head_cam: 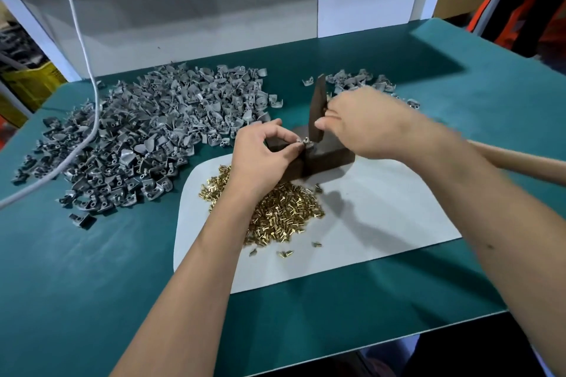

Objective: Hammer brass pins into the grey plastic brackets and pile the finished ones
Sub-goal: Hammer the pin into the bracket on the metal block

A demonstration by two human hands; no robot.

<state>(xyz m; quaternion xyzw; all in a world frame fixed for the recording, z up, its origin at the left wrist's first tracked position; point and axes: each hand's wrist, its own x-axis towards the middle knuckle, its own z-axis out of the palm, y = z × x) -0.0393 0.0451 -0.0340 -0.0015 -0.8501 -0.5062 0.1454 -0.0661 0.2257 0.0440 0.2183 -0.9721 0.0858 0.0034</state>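
Left hand [263,150] pinches a bracket [301,141] on the block [324,159] while the right hand [364,125] grips the hammer [315,113]; next, seemingly, a square tap on the pin.

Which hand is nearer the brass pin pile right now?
Left. The left hand is at the dark block, its wrist directly over the brass pin pile. The right hand grips the hammer farther back, beyond the block.

Green table [459,101] | far left: large heap of grey brackets [147,138], white cable [88,76] draped across | far right: smaller bracket pile [358,82] | centre: white mat [382,214]
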